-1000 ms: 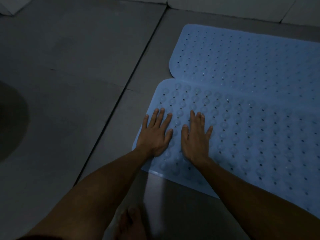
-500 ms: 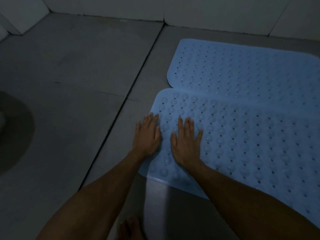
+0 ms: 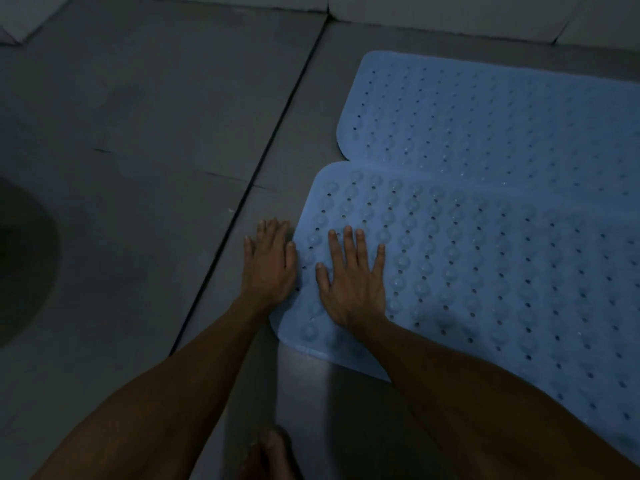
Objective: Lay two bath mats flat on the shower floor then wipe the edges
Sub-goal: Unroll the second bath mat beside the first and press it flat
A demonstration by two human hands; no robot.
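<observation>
Head view, near mat: the blue mat is being held flat on the grey shower floor, bumpy suction-cup side up, its rounded left end nearest the hands. Its long axis is running from that end away to the right and out of frame.

Head view, far mat: a second blue mat is lying beyond the first, closer to the wall base, smoother face up with rows of small holes. Its long axis is lying roughly parallel to the near mat's. The near mat's far edge is overlapping it along a seam.

Head view, right hand: it is being pressed palm-down on the near mat's left end, fingers straight and spread, pointing away from the body. The spread is judged to be for forcing the cups down over a wide patch.

Head view, left hand: it is being laid flat with fingers straight and close together, straddling the mat's left edge, mostly on bare floor, thumb side touching the mat. It is judged to be smoothing or steadying that edge.

Head view, stage: laying is judged nearly done; no cloth is being seen, so edge wiping is not yet begun.

Head view, surroundings: a tile joint is running diagonally left of the mats; a dark round shape is sitting at the left margin; a bare foot is showing at the bottom.
</observation>
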